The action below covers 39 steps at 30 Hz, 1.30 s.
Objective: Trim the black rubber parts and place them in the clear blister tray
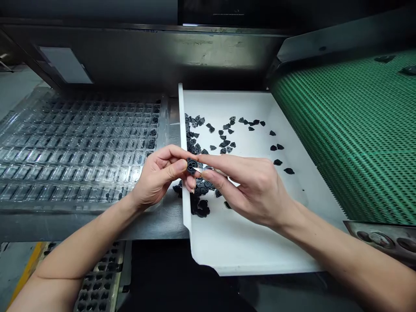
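Standing here by the worktop [162,225], I can see a person bent over some fiddly work with both bare hands raised above the left edge of a white tray [240,247]. The left hand [154,180] pinches a small round black part [192,166] between thumb and index finger, its spoked face turned up. The right hand [256,186] grips a slim pointed tool [197,170] between thumb and forefinger, and the tip sits right at the face of that part; whether it actually touches, I can't tell from here.

Below the hands, a heap of similar black parts [202,186] is banked against the tray's raised left wall, partly hidden by the fingers. Small dark pieces [225,143] lie scattered over the middle of the white surface, with several more off toward its right side. A few dark bits [177,189] have ended up just outside that wall, close by the left hand.

Over to the left lies a clear plastic tray [164,117] full of little pockets; the column nearest the white tray has dark parts in it. On the right a green mesh belt [351,130] slopes alongside, with a couple of dark shapes near its far corner. A steel panel [130,60] stands behind, a pale sheet [66,65] fixed to it. Lower down, by the left forearm, sits another tray [112,294] holding rows of dark pieces.
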Tool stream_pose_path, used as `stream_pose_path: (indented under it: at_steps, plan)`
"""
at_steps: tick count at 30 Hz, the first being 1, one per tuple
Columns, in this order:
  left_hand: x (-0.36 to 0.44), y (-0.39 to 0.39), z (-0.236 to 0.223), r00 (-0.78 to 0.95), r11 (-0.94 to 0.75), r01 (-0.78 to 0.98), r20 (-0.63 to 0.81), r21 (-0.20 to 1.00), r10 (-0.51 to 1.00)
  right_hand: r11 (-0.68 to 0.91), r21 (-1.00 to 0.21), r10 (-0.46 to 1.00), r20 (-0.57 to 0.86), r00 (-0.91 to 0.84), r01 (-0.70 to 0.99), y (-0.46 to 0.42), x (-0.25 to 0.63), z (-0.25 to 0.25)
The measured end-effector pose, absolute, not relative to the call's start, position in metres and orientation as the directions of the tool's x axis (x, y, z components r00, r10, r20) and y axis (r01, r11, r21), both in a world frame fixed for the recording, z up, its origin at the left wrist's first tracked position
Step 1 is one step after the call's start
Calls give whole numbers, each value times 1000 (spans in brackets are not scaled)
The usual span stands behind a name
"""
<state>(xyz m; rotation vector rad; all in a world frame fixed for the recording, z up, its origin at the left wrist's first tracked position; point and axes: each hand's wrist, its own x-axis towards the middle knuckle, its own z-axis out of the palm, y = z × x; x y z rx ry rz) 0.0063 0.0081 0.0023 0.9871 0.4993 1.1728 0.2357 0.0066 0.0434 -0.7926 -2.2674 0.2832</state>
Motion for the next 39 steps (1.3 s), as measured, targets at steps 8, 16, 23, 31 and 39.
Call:
stream_pose_path:
  at_steps: [8,16,23,31,39]
  plan:
    - [7,10,4,332,74,-513,119,855,936,779,-320,611,579,-540,539,7,237,40]
    - [7,9,5,350,93,-536,121,839,929,751,-333,637,592,-494,570,9,239,44]
    - [5,14,9,384,240,-592,7,770,923,743,-404,657,591,-468,534,9,239,48]
    - [3,14,8,382,299,-624,-52,722,923,739,-409,662,588,-465,535,9,239,46]
    - [2,14,8,394,299,-638,-33,709,919,746,-422,657,591,-468,515,10,238,45]
